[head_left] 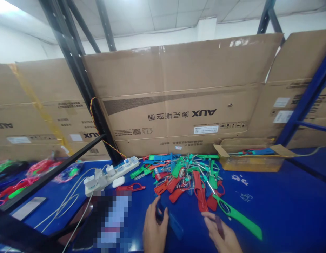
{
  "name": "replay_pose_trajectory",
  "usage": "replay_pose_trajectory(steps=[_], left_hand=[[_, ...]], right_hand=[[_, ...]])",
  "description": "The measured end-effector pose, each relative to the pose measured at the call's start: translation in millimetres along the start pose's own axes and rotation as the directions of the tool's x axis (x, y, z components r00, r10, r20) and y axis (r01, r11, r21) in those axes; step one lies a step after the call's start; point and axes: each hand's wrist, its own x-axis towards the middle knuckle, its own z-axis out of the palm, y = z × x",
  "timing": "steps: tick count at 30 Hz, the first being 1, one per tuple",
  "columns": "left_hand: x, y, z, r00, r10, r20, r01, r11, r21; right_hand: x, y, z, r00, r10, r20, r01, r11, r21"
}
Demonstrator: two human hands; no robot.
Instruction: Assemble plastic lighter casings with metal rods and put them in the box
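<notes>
The left hand [154, 230] stands at the table's near edge, its fingers curled around a dark flat piece [159, 211], and a translucent blue strip [175, 226] sits just beside it; whether that strip is gripped too is hard to tell. The right hand [220, 234], angled in from the lower right, pinches a dark maroon strip [219, 226] between thumb and fingers. Ahead of both hands, and slightly nearer the right, lies a heap of red, green and blue plastic pieces with metal parts [186, 179], spread along its long axis from left to right across the blue table [289, 211]. A long green plastic piece [238, 218] runs from the heap's front towards the lower right, its tip near the table's near edge and closest to the right hand. Beyond the heap, a cardboard tray [249, 158] holds more pieces at the far edge. Left of the heap, a red piece [130, 187] lies near a white power strip [111, 176]. Flattened AUX cartons [173, 102] stand behind.
</notes>
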Motion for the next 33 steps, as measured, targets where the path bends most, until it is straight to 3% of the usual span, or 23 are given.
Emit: replay_pose_trajectory(steps=[2, 4, 8, 10, 12, 16, 18, 21, 25, 28, 33], left_hand=[[1, 3, 1.1, 0.996, 0.071, -0.046, -0.063, 0.987, 0.151], [1, 4, 1.4, 0.994, 0.099, -0.034, -0.086, 0.960, 0.268], [-5, 0, 0.4, 0.988, 0.124, 0.092, -0.151, 0.901, 0.406], [-9, -3, -0.9, 0.977, 0.148, 0.151, -0.200, 0.879, 0.433], [-12, -3, -2.9, 0.971, 0.178, 0.161, -0.233, 0.859, 0.455], [-3, 13, -5.0, 0.930, 0.313, 0.193, -0.364, 0.855, 0.370], [14, 34, 0.8, 0.883, 0.405, 0.236, -0.462, 0.840, 0.284], [52, 77, 25.2, 0.854, 0.432, 0.289, -0.510, 0.802, 0.311], [108, 121, 77.6, 0.846, 0.367, 0.386, -0.522, 0.715, 0.464], [135, 130, 109.1, 0.866, 0.275, 0.418, -0.480, 0.694, 0.537], [152, 127, 120.9, 0.856, 0.087, 0.509, -0.422, 0.688, 0.591]], right_hand=[[9, 4, -2, 0.990, -0.118, 0.077, 0.133, 0.966, -0.223], [14, 11, 5, 0.956, -0.240, 0.169, 0.290, 0.866, -0.408], [18, 26, 25, 0.797, -0.532, 0.287, 0.589, 0.578, -0.565], [21, 31, 26, 0.726, -0.613, 0.312, 0.648, 0.456, -0.611], [25, 32, 20, 0.703, -0.638, 0.316, 0.657, 0.411, -0.632], [30, 28, 5, 0.714, -0.622, 0.322, 0.662, 0.449, -0.600], [30, 29, 4, 0.733, -0.604, 0.313, 0.651, 0.488, -0.582], [32, 38, 8, 0.776, -0.564, 0.282, 0.610, 0.559, -0.562], [32, 52, 13, 0.803, -0.536, 0.260, 0.581, 0.611, -0.538], [28, 50, 13, 0.825, -0.508, 0.246, 0.554, 0.642, -0.530], [19, 25, 8, 0.880, -0.413, 0.235, 0.472, 0.701, -0.535]])
